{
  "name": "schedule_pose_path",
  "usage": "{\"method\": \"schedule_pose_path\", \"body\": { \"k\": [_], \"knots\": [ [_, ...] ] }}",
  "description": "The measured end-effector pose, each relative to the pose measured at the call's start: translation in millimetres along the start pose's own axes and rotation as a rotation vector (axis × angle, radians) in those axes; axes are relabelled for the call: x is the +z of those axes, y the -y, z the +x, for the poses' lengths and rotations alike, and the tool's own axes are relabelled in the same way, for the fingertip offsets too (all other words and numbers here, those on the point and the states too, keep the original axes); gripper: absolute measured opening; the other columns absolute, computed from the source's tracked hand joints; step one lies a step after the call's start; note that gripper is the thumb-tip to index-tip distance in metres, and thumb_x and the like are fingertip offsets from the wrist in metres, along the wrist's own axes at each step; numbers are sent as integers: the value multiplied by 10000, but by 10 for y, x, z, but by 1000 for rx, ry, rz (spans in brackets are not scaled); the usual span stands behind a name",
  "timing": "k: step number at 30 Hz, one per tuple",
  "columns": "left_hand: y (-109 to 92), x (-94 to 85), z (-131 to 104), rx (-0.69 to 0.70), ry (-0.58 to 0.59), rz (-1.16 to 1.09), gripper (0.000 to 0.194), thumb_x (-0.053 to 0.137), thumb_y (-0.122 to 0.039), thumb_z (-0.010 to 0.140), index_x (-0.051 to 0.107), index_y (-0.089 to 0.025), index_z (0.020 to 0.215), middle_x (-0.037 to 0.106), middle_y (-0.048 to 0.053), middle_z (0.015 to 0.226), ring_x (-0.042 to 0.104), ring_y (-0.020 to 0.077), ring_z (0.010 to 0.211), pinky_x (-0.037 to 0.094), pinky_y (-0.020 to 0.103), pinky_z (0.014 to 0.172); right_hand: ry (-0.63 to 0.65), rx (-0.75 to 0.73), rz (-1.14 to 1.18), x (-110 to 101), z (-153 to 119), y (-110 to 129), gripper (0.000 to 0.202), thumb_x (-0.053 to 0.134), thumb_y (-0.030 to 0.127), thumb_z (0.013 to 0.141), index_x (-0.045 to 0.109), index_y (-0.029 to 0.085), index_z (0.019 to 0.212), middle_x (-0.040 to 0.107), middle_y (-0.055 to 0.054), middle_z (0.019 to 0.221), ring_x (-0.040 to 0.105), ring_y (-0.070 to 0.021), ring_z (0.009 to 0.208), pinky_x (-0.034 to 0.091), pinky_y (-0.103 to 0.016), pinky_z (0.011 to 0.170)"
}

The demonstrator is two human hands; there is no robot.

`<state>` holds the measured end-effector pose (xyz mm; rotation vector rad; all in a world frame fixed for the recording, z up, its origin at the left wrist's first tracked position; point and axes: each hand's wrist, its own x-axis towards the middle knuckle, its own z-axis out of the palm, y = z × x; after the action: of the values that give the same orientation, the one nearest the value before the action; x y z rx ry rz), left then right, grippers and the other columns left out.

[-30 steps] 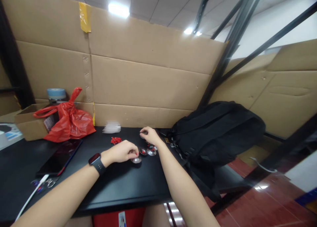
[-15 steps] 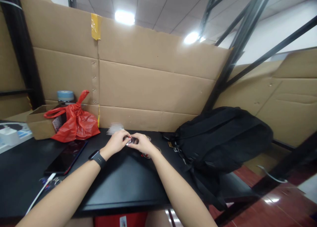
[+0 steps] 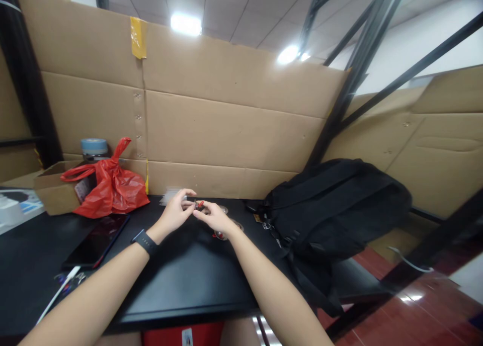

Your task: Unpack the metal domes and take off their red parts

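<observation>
Above the back of the black table, my left hand [image 3: 175, 211] and my right hand [image 3: 215, 218] meet at their fingertips. A small object with a red part [image 3: 200, 204] is pinched between them; its kind is too blurred to make out. The index finger of my left hand is raised, while its thumb and other fingertips close in at the object's left side. My right thumb and fingers grip it from the right. Partly behind my right wrist lie round clear-rimmed pieces with red bits [image 3: 220, 235]. Thin clear plastic pieces [image 3: 169, 195] lie beyond my left hand.
A black backpack [image 3: 339, 215] fills the table's right side. On the left are a phone [image 3: 96, 241], a white cable [image 3: 56, 293], a red plastic bag [image 3: 116, 190], a small cardboard box [image 3: 56, 190] and a blue-lidded jar [image 3: 94, 147]. A cardboard wall [image 3: 234, 119] stands behind.
My left index finger has lifted away from the small object, and the gap between the hands shows more of its red part. The whole view has shifted slightly.
</observation>
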<state>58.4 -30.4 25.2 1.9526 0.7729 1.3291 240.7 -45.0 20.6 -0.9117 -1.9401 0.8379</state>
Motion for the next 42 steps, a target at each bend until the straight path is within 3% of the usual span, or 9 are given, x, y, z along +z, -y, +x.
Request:
{"method": "schedule_pose_path", "body": {
  "k": [4, 8, 13, 19, 24, 28, 33, 37, 42],
  "knots": [
    [-26, -11, 1, -11, 14, -24, 349, 635, -285, 830, 512, -189, 1142, 592, 97, 1178, 703, 176, 904, 592, 300, 760, 39, 21, 99, 42, 4, -10, 414, 630, 542, 868, 645, 194, 1091, 687, -34, 912, 619, -152, 737, 472, -242, 630],
    [-36, -18, 1, 25, 42, 31, 346, 612, -203, 807, 509, -194, 1138, 562, 102, 1221, 695, 152, 875, 579, 269, 726, 37, 59, 120, 44, 23, -58, 460, 644, 575, 848, 650, 193, 1102, 688, -39, 880, 629, -160, 742, 471, -240, 612],
    [1, 5, -6, 73, 45, 133, 379, 556, -103, 780, 483, -195, 1140, 548, 90, 1191, 673, 121, 840, 540, 221, 681, 4, 74, 192, 34, 40, -120, 552, 737, 518, 780, 625, 191, 1210, 695, -56, 965, 641, -163, 764, 490, -247, 626],
    [40, -30, 5, 147, 92, 230, 374, 543, -109, 806, 453, -209, 1156, 536, 80, 1166, 652, 106, 742, 524, 228, 636, -41, 58, 269, 20, 83, -175, 531, 782, 424, 740, 634, 201, 1198, 667, -71, 1111, 646, -142, 793, 506, -239, 646],
    [148, -193, 11, 255, 210, 452, 392, 468, -44, 799, 504, -207, 1154, 578, 80, 1128, 617, 117, 718, 530, 269, 710, -281, 137, 143, -239, 122, -424, 463, 725, 387, 779, 643, 182, 1186, 673, -79, 1066, 651, -164, 831, 537, -286, 702],
    [300, -346, 25, 211, 255, 545, 291, 475, -50, 785, 567, -193, 1021, 598, 61, 1055, 628, 125, 706, 518, 264, 702, -516, 192, -279, -568, 47, -701, 476, 757, 214, 707, 659, 162, 1170, 661, -113, 1140, 659, -204, 955, 513, -371, 920],
    [426, -448, 52, 177, 300, 627, 221, 492, -70, 791, 636, -180, 918, 671, 63, 973, 661, 161, 774, 519, 281, 772, -410, 293, -469, -747, -48, -908, 504, 773, 171, 693, 655, 159, 1183, 721, -98, 1043, 684, -206, 925, 512, -346, 904],
    [463, -464, 49, 157, 350, 658, 428, 417, 7, 741, 688, -183, 1012, 727, 62, 1050, 669, 185, 991, 499, 298, 928, -325, 308, -453, -732, -61, -942, 295, 781, 222, 711, 717, 178, 996, 753, -62, 947, 698, -191, 856, 527, -308, 831],
    [439, -459, 20, 58, 519, 709, 611, 406, 53, 664, 699, -187, 1143, 710, 57, 1204, 650, 186, 1117, 471, 291, 1007, -242, 302, -449, -729, -84, -893, 295, 789, 232, 700, 726, 185, 984, 755, -50, 925, 699, -186, 858, 528, -289, 809]
  ]
}}
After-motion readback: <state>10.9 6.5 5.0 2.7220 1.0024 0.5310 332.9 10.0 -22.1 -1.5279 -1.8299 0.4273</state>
